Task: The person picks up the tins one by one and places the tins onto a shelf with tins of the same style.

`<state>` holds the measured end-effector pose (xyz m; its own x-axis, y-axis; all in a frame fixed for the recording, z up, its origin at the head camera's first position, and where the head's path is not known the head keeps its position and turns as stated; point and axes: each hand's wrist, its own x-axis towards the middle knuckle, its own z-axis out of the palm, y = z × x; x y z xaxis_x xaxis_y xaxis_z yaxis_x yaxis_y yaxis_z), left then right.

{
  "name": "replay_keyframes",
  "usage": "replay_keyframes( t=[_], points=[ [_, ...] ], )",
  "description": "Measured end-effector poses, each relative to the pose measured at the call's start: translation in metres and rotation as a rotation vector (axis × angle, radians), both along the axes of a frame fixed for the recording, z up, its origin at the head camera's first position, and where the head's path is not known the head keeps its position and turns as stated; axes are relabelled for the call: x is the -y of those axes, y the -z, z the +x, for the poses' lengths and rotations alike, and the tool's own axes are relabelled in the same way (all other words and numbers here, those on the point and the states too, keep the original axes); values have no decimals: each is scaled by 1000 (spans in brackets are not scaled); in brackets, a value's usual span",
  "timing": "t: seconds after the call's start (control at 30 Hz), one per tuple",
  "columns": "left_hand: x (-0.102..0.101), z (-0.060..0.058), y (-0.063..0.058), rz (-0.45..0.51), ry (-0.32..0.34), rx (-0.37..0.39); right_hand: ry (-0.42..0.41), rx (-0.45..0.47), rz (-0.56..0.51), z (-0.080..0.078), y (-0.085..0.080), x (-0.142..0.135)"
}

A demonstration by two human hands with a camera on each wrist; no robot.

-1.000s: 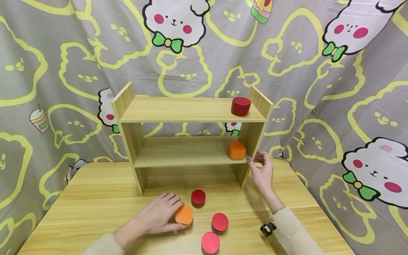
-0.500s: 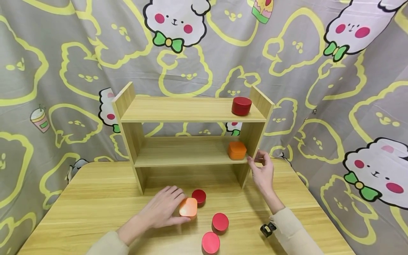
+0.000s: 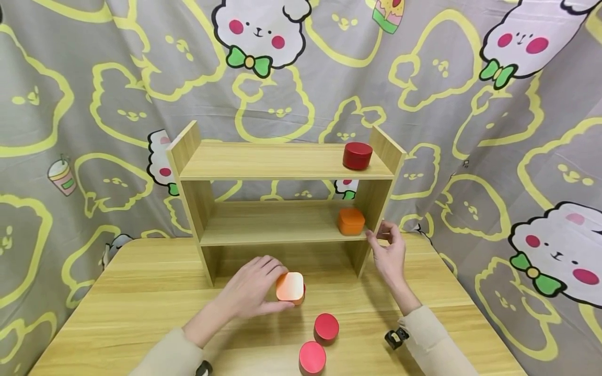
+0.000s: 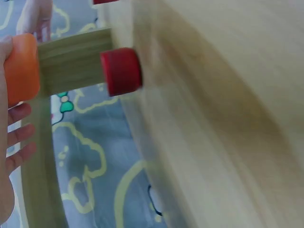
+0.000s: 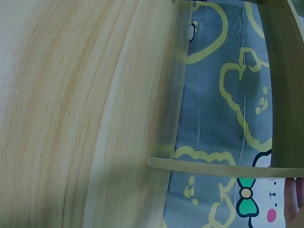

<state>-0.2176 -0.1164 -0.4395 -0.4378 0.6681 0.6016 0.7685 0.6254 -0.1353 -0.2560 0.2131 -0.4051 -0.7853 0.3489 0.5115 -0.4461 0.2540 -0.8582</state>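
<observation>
My left hand (image 3: 256, 287) grips an orange rounded-square tin (image 3: 290, 287) between thumb and fingers. In the left wrist view the orange tin (image 4: 23, 69) hangs above the table, with a round red tin (image 4: 121, 71) standing beyond it. From the head view that red tin is almost wholly hidden behind the orange one. My right hand (image 3: 389, 253) holds the right side panel of a wooden shelf (image 3: 282, 224) at middle-board height, thumb at its front edge. Only a bit of the right hand (image 5: 295, 199) shows in the right wrist view.
Two round red tins (image 3: 326, 328) stand on the table (image 3: 117, 313) in front. On the shelf, a dark red round tin (image 3: 357, 156) sits at the top right and an orange tin (image 3: 351, 222) at the middle right. A patterned curtain (image 3: 447, 130) hangs behind.
My left hand has lifted the orange tin off the table and carried it forward and right, over the rear red tin. The right hand keeps its place on the shelf.
</observation>
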Motion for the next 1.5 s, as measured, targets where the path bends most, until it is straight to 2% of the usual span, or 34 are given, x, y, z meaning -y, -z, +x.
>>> replay_keyframes(
  t=[0.17,0.4,0.6,0.97,1.5],
  points=[
    [-4,-6,-15,12,23,-5,2,-4,12,1,-1,0],
    [-9,-16,-36,-17,10,-8,4,-10,14,1,-2,0],
    [-17,-25,-49,-39,0,-10,2,-8,15,1,-2,0],
    [-30,-43,-62,-51,-15,4,3,-25,26,0,1,-1],
    [-43,-68,-76,-31,-65,108,10,-17,31,0,-1,-1]
  ],
)
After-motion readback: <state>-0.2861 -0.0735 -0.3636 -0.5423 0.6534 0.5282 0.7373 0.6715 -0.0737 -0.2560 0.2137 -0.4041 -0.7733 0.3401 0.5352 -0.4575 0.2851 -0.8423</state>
